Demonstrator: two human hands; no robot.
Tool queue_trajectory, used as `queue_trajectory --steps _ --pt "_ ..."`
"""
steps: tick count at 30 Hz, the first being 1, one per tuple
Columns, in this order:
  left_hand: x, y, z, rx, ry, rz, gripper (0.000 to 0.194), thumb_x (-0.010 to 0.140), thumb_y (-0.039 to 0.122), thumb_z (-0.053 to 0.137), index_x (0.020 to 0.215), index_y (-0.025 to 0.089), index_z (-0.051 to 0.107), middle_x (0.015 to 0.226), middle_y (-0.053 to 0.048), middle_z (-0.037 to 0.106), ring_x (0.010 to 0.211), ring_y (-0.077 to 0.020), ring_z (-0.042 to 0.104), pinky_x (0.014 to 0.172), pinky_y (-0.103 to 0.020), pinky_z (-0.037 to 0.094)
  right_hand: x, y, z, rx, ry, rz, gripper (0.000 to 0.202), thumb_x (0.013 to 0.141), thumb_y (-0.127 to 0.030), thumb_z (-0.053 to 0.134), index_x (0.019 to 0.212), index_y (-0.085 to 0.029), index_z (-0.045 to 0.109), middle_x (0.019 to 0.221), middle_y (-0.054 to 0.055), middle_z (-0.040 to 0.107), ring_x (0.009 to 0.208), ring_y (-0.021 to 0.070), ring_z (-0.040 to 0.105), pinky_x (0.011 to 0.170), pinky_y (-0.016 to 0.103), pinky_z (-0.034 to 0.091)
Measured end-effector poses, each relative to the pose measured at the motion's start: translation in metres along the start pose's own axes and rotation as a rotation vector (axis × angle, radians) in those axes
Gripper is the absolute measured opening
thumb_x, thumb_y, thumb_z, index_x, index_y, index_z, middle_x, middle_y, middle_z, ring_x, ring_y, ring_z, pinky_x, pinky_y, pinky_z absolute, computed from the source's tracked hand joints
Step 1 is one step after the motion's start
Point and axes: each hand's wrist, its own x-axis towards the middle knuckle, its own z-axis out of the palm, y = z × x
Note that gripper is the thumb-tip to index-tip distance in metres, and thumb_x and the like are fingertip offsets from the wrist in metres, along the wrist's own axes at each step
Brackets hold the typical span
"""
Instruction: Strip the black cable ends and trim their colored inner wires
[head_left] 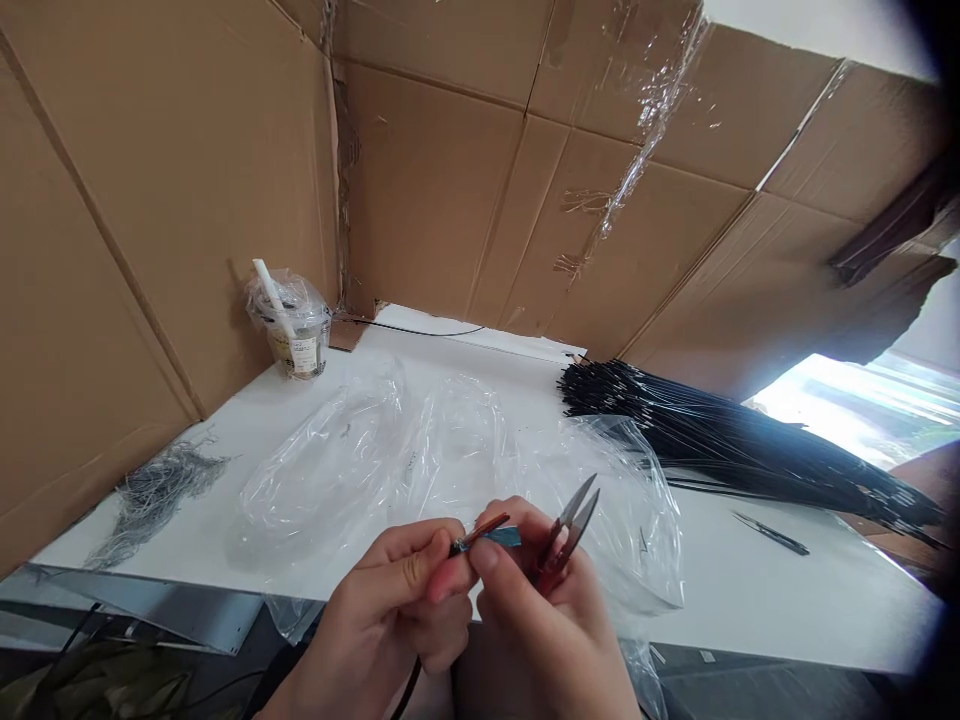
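My left hand [397,590] is closed in a pinch around a black cable [407,688] close to its stripped end. Reddish-brown inner wires [491,524] and a strip of blue foil [506,537] stick out from the jacket. The thumb and finger of my right hand [544,630] pinch at that foil. Small red-handled scissors [577,520] are tucked in the same palm, with their blades pointing up and slightly apart. The hands touch or nearly touch, just above the table's front edge. Fingers hide part of the cable.
Clear plastic bags [330,470] spread over the white table [750,610]. A thick bundle of black cables [712,430] lies at right, near a slim dark tool [772,533]. At left are tangled grey strands [161,490] and a drink cup [300,335]. Cardboard walls [435,190] stand behind.
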Motion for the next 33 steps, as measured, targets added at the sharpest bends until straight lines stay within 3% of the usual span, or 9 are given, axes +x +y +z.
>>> queue_trajectory --steps 3,6,10,12,15,22,27,33 --pt "0.002 -0.001 -0.004 -0.025 -0.050 -0.012 0.042 0.085 0.037 0.075 0.061 0.017 0.047 0.051 0.010 0.020 0.042 -0.0050 0.011 0.041 -0.021 0.014 0.003 0.003 -0.002 0.044 -0.041 0.025 0.039 0.077 -0.057 0.078 0.085 -0.023 0.060 0.062 -0.004 0.050 0.046 0.0069 0.024 0.045 0.024 0.016" --pt "0.001 0.000 -0.005 0.085 0.021 0.059 0.042 0.088 0.043 0.072 0.064 0.016 0.051 0.055 0.008 0.024 0.047 -0.0070 0.015 0.046 -0.022 0.017 0.003 -0.002 -0.005 -0.023 -0.013 0.007 0.036 0.081 -0.054 0.076 0.086 -0.022 0.061 0.058 -0.008 0.040 0.045 0.0049 0.019 0.042 0.022 0.012" --pt "-0.006 0.004 -0.004 0.443 0.130 0.101 0.044 0.096 0.047 0.061 0.065 0.016 0.055 0.061 0.004 0.033 0.057 -0.0116 0.024 0.054 -0.026 0.021 -0.002 -0.009 -0.013 -0.088 -0.049 0.001 0.033 0.087 -0.051 0.073 0.104 -0.024 0.064 0.071 -0.005 0.052 0.045 0.0022 0.020 0.041 0.021 0.012" --pt "-0.008 0.005 -0.002 0.536 0.148 0.094 0.044 0.097 0.047 0.059 0.064 0.017 0.054 0.062 0.003 0.032 0.059 -0.0128 0.023 0.055 -0.029 0.020 -0.004 -0.008 -0.017 -0.119 -0.054 -0.045 0.028 0.089 -0.049 0.070 0.099 -0.023 0.066 0.080 -0.002 0.057 0.046 0.0016 0.021 0.041 0.022 0.011" --pt "-0.007 0.003 0.000 0.535 0.157 0.110 0.047 0.094 0.048 0.060 0.060 0.019 0.048 0.060 0.004 0.029 0.057 -0.0132 0.020 0.055 -0.030 0.020 -0.003 -0.005 -0.020 -0.148 -0.032 -0.052 0.028 0.091 -0.049 0.069 0.088 -0.021 0.067 0.072 -0.004 0.051 0.047 0.0030 0.019 0.042 0.023 0.010" --pt "-0.003 0.003 -0.004 0.603 0.055 0.084 0.052 0.093 0.050 0.058 0.056 0.020 0.039 0.056 0.005 0.028 0.054 -0.0122 0.017 0.056 -0.032 0.020 -0.001 -0.008 -0.015 -0.127 -0.086 0.002 0.044 0.086 -0.057 0.070 0.072 -0.019 0.052 0.065 -0.004 0.039 0.058 0.0094 0.027 0.050 0.023 0.022" --pt "-0.004 0.005 -0.008 0.661 -0.025 0.077 0.056 0.092 0.060 0.056 0.057 0.020 0.041 0.054 0.004 0.029 0.055 -0.0130 0.024 0.055 -0.032 0.019 -0.003 -0.011 -0.012 -0.155 -0.051 -0.067 0.039 0.087 -0.049 0.071 0.071 -0.018 0.052 0.068 -0.003 0.044 0.064 0.0100 0.037 0.060 0.020 0.035" --pt "-0.006 0.007 -0.007 0.778 -0.067 0.093 0.056 0.096 0.060 0.050 0.058 0.020 0.040 0.056 0.003 0.031 0.056 -0.0141 0.027 0.058 -0.033 0.022 -0.004 -0.010 -0.010 -0.136 -0.008 -0.125 0.029 0.085 -0.039 0.072 0.072 -0.019 0.057 0.067 -0.003 0.048 0.062 0.0090 0.044 0.058 0.017 0.040"
